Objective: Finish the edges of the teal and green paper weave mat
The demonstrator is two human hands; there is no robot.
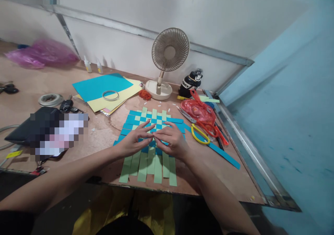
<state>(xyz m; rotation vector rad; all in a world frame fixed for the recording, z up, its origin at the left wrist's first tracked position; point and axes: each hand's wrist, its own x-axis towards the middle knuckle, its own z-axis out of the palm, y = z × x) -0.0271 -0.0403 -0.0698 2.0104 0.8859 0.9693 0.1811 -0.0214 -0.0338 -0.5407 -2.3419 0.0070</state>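
Observation:
A woven mat of blue and pale green paper strips lies on the wooden table, with the green strips' loose ends hanging toward the near edge. My left hand and my right hand rest on the middle of the weave, fingertips meeting. The fingers of both hands pinch at a strip near the centre; which strip is held I cannot make out. A loose blue strip lies at the right of the mat.
Yellow-handled scissors, a red plastic bag, a small desk fan and a black bottle stand to the right and back. Blue and yellow sheets with a tape ring, glue bottles and a dark pouch sit left.

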